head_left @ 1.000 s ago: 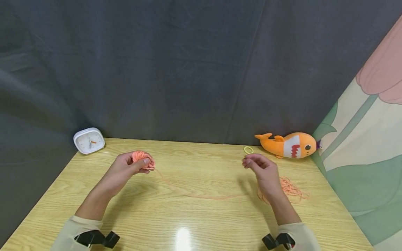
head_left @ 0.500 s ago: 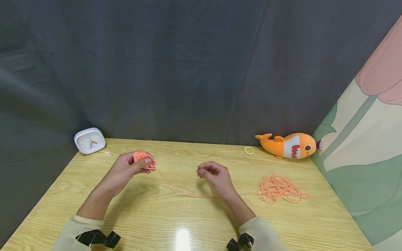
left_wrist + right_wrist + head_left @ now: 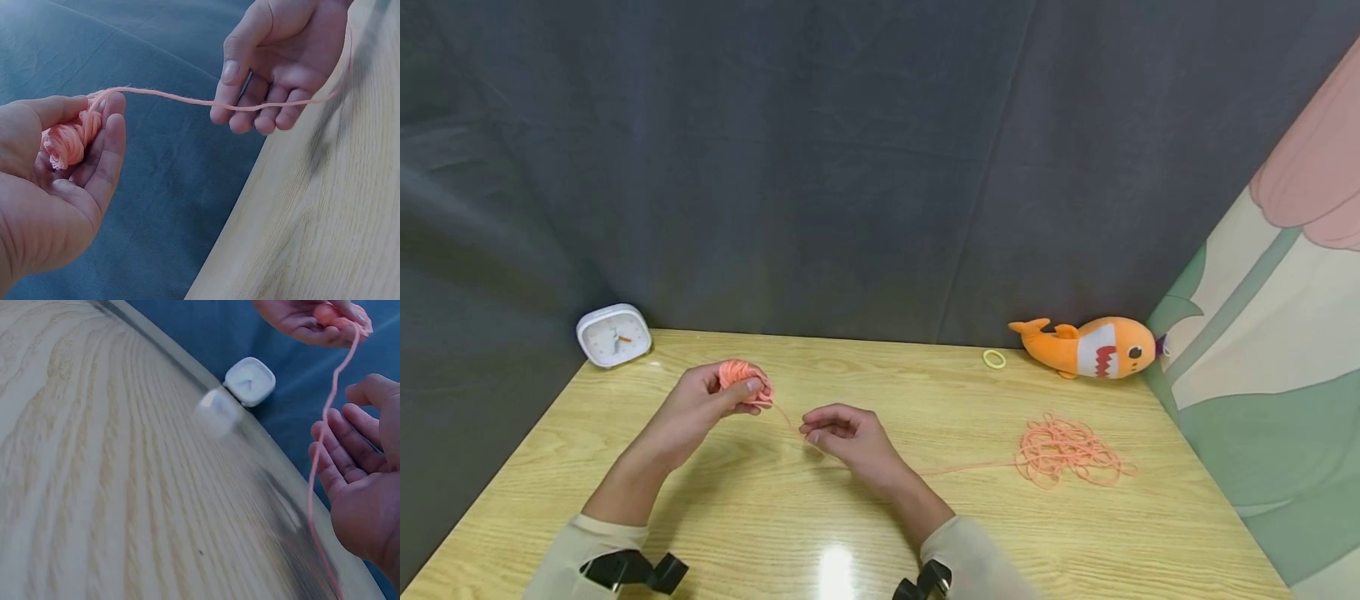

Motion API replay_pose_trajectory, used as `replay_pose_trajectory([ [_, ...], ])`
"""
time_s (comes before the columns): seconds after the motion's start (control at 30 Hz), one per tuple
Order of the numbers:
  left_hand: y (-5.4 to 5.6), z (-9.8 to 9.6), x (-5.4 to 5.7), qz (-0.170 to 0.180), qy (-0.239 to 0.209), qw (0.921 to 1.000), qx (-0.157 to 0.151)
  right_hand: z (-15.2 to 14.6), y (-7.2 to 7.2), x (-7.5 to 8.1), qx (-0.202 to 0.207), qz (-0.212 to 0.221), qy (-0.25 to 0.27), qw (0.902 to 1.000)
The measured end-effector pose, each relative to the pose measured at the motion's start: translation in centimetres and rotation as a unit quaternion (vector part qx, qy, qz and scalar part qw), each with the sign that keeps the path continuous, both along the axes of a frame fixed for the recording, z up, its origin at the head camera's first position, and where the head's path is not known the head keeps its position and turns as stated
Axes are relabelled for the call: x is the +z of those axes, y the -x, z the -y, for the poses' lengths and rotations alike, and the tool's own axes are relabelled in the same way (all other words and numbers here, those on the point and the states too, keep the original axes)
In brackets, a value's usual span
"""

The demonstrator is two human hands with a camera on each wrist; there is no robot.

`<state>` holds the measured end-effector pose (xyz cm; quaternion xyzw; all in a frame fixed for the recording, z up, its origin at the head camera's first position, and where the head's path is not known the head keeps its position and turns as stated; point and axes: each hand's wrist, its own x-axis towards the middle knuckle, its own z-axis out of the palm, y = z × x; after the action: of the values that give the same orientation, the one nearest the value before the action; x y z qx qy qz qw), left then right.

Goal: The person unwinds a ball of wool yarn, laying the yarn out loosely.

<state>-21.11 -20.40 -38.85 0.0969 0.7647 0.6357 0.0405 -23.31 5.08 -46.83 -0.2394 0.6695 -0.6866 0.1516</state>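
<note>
My left hand (image 3: 696,410) holds a small wound ball of coral yarn (image 3: 739,379), pinching it between thumb and fingers above the table. From the ball a strand (image 3: 181,98) runs over to my right hand (image 3: 856,440). In the left wrist view that strand passes across the right fingertips (image 3: 265,122), with the thumb apart from them. The right wrist view likewise has the yarn lying along loosely bent fingers, not enclosed by them. Beyond the right hand the strand continues to a tangled heap of the same yarn (image 3: 1067,452) on the table.
On the wooden table (image 3: 760,533), a white clock (image 3: 614,336) stands at the back left. A yellow ring (image 3: 994,359) and an orange plush shark (image 3: 1090,347) lie at the back right. A dark curtain (image 3: 820,167) hangs behind, and a patterned cloth (image 3: 1285,350) is at the right.
My right hand has moved left from near the yellow ring to the strand beside the yarn ball, uncovering the tangled heap. The left hand has barely moved and still holds the ball.
</note>
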Motion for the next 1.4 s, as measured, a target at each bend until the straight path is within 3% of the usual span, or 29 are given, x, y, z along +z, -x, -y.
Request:
replay_pose_trajectory([
  [0.2, 0.0, -0.1, 0.1, -0.002, 0.003, 1.0, -0.005, 0.3, -0.5, 0.4, 0.027, 0.014, -0.027, 0.9991],
  [0.3, 0.0, -0.2, 0.1, 0.0, 0.002, 1.0, -0.005, -0.5, -0.8, 0.8, 0.02, 0.002, -0.04, 0.999],
  [0.6, 0.0, 0.0, 0.1, -0.001, -0.016, 0.9998, -0.013, -4.5, -0.9, 2.7, -0.029, -0.052, -0.034, 0.9976],
  [0.93, -0.1, 0.2, 0.1, 0.013, -0.015, 0.9994, -0.027, -7.1, -0.3, 4.0, -0.104, -0.046, -0.015, 0.9934],
  [1.23, 0.0, 0.0, 0.1, 0.031, -0.017, 0.9991, -0.025, -10.2, 0.1, 5.0, -0.18, -0.043, -0.011, 0.9826],
  [1.4, 0.0, 0.1, 0.1, 0.035, -0.014, 0.9982, -0.047, -11.4, 0.1, 5.3, -0.205, -0.035, -0.016, 0.9781],
])
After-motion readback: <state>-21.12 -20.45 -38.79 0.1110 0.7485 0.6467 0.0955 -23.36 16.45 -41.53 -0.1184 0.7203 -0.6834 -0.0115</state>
